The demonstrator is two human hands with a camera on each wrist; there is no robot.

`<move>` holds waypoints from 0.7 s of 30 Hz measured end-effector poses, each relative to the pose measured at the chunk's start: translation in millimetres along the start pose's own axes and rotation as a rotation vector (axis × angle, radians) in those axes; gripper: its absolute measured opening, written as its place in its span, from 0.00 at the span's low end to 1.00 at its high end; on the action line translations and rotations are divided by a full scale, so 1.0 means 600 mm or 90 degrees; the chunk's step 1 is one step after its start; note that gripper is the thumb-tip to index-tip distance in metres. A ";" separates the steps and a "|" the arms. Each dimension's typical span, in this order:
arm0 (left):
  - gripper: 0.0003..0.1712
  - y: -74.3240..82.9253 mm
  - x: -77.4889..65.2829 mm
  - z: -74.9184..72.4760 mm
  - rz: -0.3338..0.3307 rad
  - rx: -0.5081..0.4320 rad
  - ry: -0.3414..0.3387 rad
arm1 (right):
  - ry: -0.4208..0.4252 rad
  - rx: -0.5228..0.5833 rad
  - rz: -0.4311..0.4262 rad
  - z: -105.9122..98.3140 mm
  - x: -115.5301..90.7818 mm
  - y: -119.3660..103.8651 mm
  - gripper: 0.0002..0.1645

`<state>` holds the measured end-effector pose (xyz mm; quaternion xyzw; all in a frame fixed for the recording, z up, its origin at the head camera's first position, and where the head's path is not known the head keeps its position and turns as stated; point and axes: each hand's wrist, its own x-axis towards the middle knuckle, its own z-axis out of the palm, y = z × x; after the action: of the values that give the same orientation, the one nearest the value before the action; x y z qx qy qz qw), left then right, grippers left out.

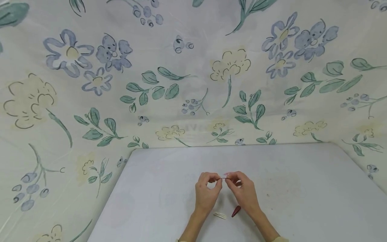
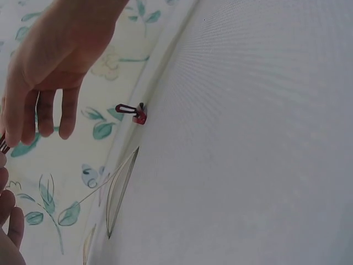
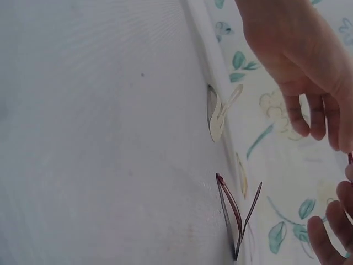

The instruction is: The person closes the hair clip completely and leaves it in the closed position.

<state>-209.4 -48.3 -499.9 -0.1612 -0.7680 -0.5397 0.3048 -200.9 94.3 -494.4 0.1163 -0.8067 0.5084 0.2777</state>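
In the head view my left hand (image 1: 205, 194) and right hand (image 1: 245, 194) meet over the table. Between them, each pinches one end of a thin dark red hair clip (image 1: 223, 178) with thumb and fingers. Only a sliver of this clip (image 2: 4, 144) shows at the left edge of the left wrist view, the rest being hidden by fingers or out of frame. Below the hands, on the table, lie a cream snap hair clip (image 1: 219, 215) and a dark red snap hair clip (image 1: 236, 211). Both lying clips appear sprung open in the wrist views.
The white table (image 1: 157, 188) has its far edge beyond the hands. A cloth with blue flowers and green leaves (image 1: 193, 101) hangs behind and at both sides. Small dark specks (image 1: 267, 195) dot the tabletop right of the right hand.
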 end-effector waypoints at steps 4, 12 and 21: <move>0.07 0.001 -0.002 -0.001 -0.034 -0.016 -0.016 | -0.002 -0.019 -0.005 -0.002 0.000 0.000 0.11; 0.09 0.005 -0.003 0.000 -0.029 -0.053 -0.020 | -0.005 -0.007 -0.020 -0.002 0.003 0.004 0.12; 0.11 0.001 -0.002 0.000 -0.034 -0.052 -0.015 | -0.034 0.010 -0.015 -0.004 0.000 0.003 0.13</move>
<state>-208.1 -48.0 -499.9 -0.1593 -0.7527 -0.5768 0.2746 -201.2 97.6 -494.9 0.1413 -0.8085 0.5082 0.2609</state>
